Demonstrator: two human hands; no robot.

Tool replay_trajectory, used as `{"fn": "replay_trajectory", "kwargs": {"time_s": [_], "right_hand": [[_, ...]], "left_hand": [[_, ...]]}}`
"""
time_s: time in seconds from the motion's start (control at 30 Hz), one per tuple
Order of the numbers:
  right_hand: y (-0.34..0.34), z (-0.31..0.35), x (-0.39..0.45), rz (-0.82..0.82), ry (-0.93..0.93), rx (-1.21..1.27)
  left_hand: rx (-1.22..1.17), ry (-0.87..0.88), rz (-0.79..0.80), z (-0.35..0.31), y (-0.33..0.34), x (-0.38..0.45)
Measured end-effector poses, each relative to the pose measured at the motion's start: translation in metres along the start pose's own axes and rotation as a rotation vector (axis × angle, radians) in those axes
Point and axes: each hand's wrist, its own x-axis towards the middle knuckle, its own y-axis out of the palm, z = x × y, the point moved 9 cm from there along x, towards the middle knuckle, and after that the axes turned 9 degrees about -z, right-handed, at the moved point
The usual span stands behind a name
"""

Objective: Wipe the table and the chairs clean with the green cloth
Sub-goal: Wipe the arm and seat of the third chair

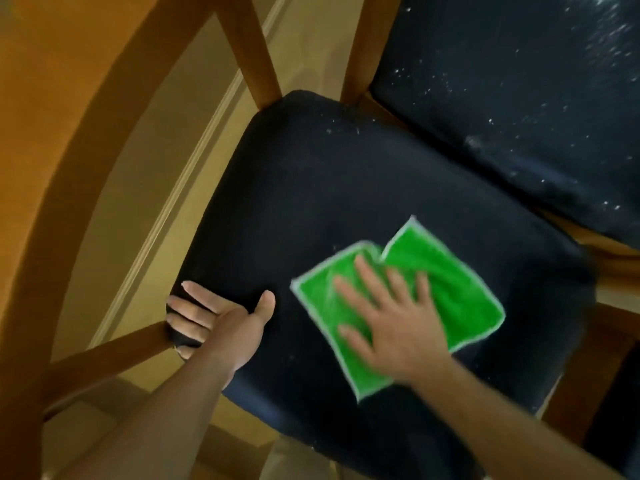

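Observation:
A wooden chair with a dark blue padded seat point(329, 188) fills the middle of the view. The green cloth point(460, 299), edged in white, lies folded on the seat's right front part. My right hand point(391, 317) presses flat on the cloth with fingers spread. My left hand point(218, 317) holds the seat's left front corner, fingers wrapped over the edge and thumb on top. A few white specks lie near the seat's back edge.
A second chair point(519, 98) with a dark blue seat stands close on the right, strewn with white crumbs or dust. Wooden back slats point(252, 46) rise behind the near seat. A curved wooden rail point(69, 188) runs on the left over a pale floor.

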Motion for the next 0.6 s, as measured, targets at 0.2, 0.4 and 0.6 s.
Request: {"fn": "replay_trajectory", "kwargs": {"time_s": [0.2, 0.4, 0.6], "right_hand": [[-0.012, -0.067, 0.103, -0.111, 0.6, -0.01], [0.015, 0.07, 0.029, 0.005, 0.133, 0.061], [0.035, 0.108, -0.09, 0.168, -0.284, -0.025]], "left_hand": [[0.055, 0.012, -0.017, 0.006, 0.002, 0.006], [-0.033, 0.029, 0.143, 0.006, 0.013, 0.005], [0.04, 0.001, -0.082, -0.002, -0.012, -0.004]]}}
